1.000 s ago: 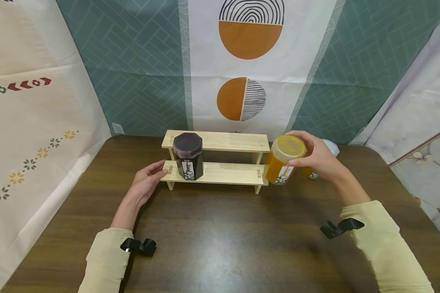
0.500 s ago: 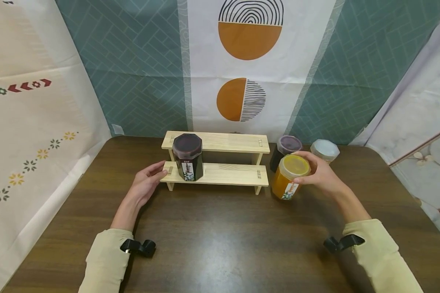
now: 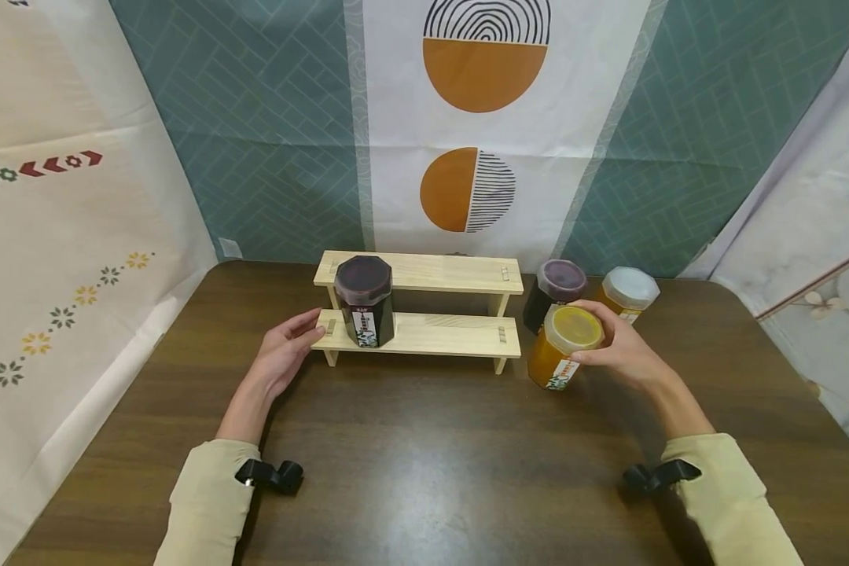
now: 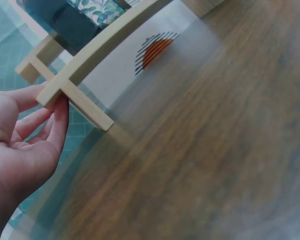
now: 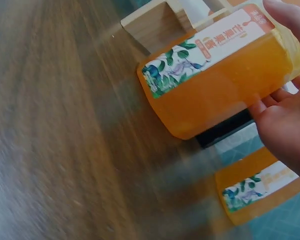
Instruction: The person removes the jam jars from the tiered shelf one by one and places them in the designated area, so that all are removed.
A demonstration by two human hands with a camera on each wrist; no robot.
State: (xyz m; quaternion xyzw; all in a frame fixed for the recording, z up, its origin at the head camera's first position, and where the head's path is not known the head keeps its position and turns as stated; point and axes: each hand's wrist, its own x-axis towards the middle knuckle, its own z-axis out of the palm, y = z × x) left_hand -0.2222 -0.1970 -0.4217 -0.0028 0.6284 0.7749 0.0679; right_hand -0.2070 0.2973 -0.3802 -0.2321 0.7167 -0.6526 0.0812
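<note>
My right hand (image 3: 619, 350) grips an orange jar (image 3: 562, 347) with a yellow lid, just right of the two-step wooden rack (image 3: 439, 333). In the right wrist view the orange jar (image 5: 222, 72) hangs tilted a little above the table, with my fingers (image 5: 280, 117) round it. My left hand (image 3: 283, 358) rests with relaxed fingers against the left end of the rack's lower step. The left wrist view has a fingertip (image 4: 60, 112) touching the rack's corner (image 4: 52, 95). A dark jar (image 3: 364, 301) stands on the lower step at the left.
Behind the held jar stand a dark purple-lidded jar (image 3: 553, 289) and an orange jar with a white lid (image 3: 624, 293). The brown table (image 3: 424, 472) is backed by patterned cloth walls on three sides.
My right hand has carried the orange jar down and slightly right, from beside the rack's top step to just above the table. The two jars behind it came into sight. My left hand stayed put.
</note>
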